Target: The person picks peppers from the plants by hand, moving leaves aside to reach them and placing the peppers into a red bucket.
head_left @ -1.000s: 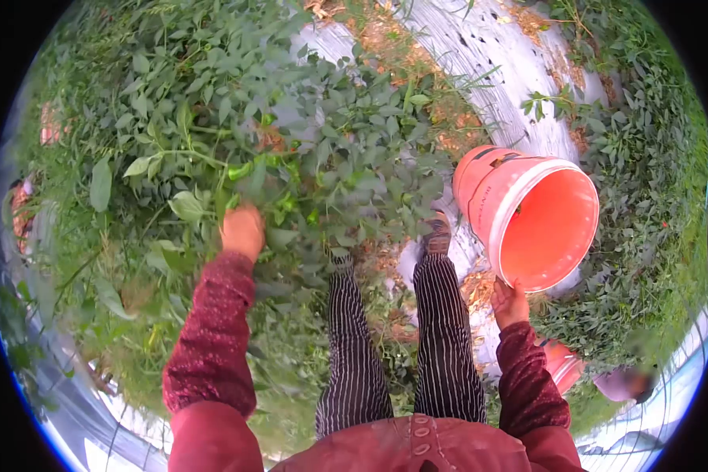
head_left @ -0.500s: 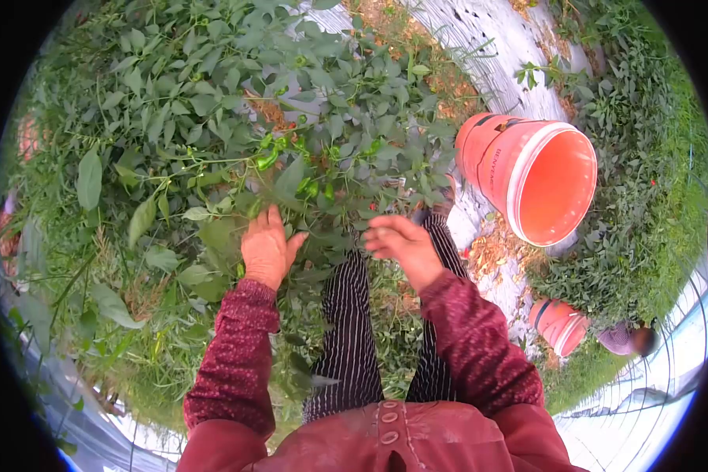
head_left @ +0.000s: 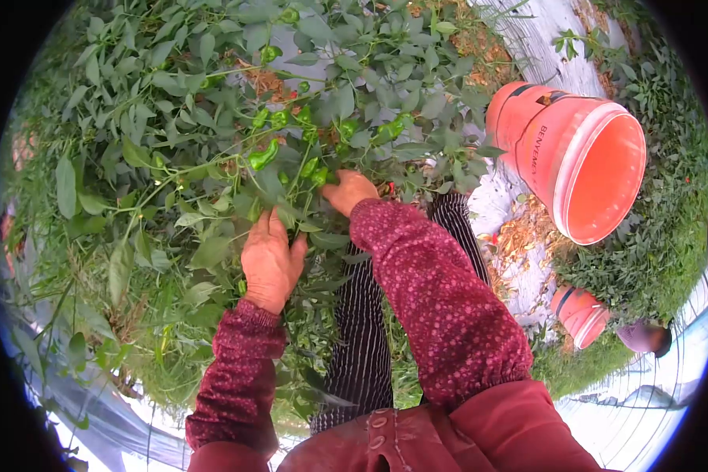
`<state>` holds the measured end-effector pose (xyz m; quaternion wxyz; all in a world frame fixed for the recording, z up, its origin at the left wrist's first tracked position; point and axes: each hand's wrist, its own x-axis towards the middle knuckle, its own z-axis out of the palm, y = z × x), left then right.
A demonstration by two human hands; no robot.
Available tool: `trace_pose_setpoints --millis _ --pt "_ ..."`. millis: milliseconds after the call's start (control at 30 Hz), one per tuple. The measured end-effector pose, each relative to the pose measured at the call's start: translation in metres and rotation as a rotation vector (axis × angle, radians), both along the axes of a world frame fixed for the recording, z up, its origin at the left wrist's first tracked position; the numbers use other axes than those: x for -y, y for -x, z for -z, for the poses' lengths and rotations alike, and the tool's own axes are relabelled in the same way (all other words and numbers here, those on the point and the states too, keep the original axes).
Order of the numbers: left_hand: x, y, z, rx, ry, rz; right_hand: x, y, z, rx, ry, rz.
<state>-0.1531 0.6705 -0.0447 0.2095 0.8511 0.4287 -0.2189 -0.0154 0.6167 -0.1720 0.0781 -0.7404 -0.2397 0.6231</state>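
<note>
My left hand (head_left: pixel 269 263) lies against the leaves of a pepper plant, fingers stretched forward and thumb apart. Its fingertips are partly lost in the foliage. To the right and farther forward, my right hand (head_left: pixel 350 191) reaches into the same plant beside a green pepper (head_left: pixel 319 176). Leaves and the hand itself hide its fingers, so a grip cannot be made out. A longer, curved green pepper (head_left: pixel 264 155) hangs in front of my left hand. More green peppers (head_left: pixel 390 130) show among the leaves ahead.
A large orange bucket (head_left: pixel 519 130) stands tilted at the right, its open mouth facing me. Farther right and back are a smaller orange bucket (head_left: pixel 580 316) and a person (head_left: pixel 643 338). Pale ground sheeting (head_left: pixel 531 47) with dry leaves runs between the plant rows.
My right hand has moved forward and left, from in front of my legs into the plant by the green peppers. My left hand stays nearly in place. The view has shifted slightly.
</note>
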Motion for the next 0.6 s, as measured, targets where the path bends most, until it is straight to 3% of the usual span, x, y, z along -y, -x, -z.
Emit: trace_pose_setpoints --millis 33,100,133,200,233,400,467,567,600 --pt "-0.001 0.000 0.000 0.006 -0.004 -0.002 0.001 -0.003 -0.001 0.006 -0.004 -0.002" --pt "-0.004 -0.002 -0.002 0.009 0.087 -0.055 -0.001 -0.014 -0.017 -0.033 0.056 0.301" --pt "-0.005 -0.003 -0.002 0.013 0.085 -0.061 -0.001 -0.020 -0.025 -0.030 0.053 0.295" --pt "-0.004 -0.007 -0.004 -0.050 0.104 -0.103 0.012 -0.025 -0.036 -0.451 0.121 0.977" --pt "-0.001 -0.007 -0.004 -0.053 0.110 -0.104 0.021 -0.026 -0.040 -0.544 0.077 1.076" --pt "0.009 -0.002 0.004 -0.017 -0.035 -0.007 0.059 -0.019 -0.092 -0.463 -0.079 1.197" --pt "0.011 -0.002 0.005 0.011 -0.010 -0.051 0.075 -0.019 -0.117 -0.453 -0.259 0.885" --pt "0.010 -0.007 -0.001 0.014 0.079 -0.113 0.094 -0.003 -0.133 -0.583 -0.330 0.635" --pt "0.007 -0.009 -0.004 -0.014 0.145 -0.137 0.098 -0.002 -0.133 -0.801 -0.210 0.743"
